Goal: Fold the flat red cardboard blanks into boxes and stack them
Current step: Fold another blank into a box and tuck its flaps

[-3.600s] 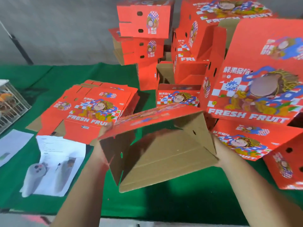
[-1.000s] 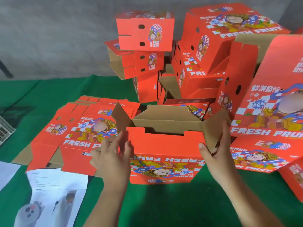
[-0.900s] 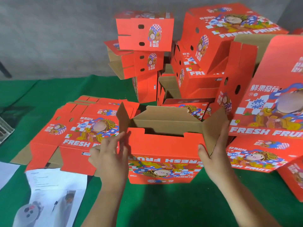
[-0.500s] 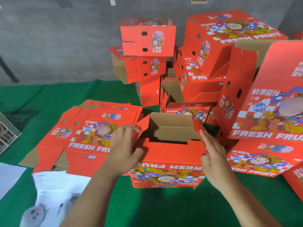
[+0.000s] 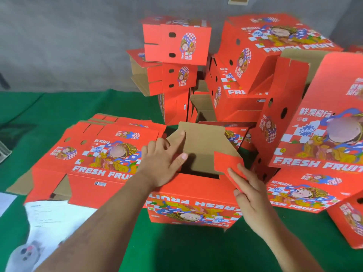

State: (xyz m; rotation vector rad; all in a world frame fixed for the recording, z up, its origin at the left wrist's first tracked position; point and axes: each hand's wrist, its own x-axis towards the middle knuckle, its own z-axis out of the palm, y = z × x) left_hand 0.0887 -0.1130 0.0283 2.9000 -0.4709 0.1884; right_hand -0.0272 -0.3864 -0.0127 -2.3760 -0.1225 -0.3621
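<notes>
A half-folded red box [image 5: 193,201] stands on the green table in front of me, its open top facing up and its brown inside showing. My left hand [image 5: 162,160] lies flat with straight fingers on the box's left end flap, pressing it inward over the opening. My right hand [image 5: 246,190] touches the red right end flap [image 5: 225,162] with straight fingers, and that flap leans inward. A pile of flat red blanks [image 5: 102,152] lies to the left. Folded red boxes [image 5: 176,41] are heaped at the back and right.
White printed sheets [image 5: 49,222] lie on the green cloth [image 5: 196,252] at the front left. A large tilted box [image 5: 322,130] leans close on the right. A grey wall [image 5: 68,40] stands behind the table.
The box was turned upright with its opening upward. Both hands then moved from its sides onto the end flaps, which have swung inward over the opening.
</notes>
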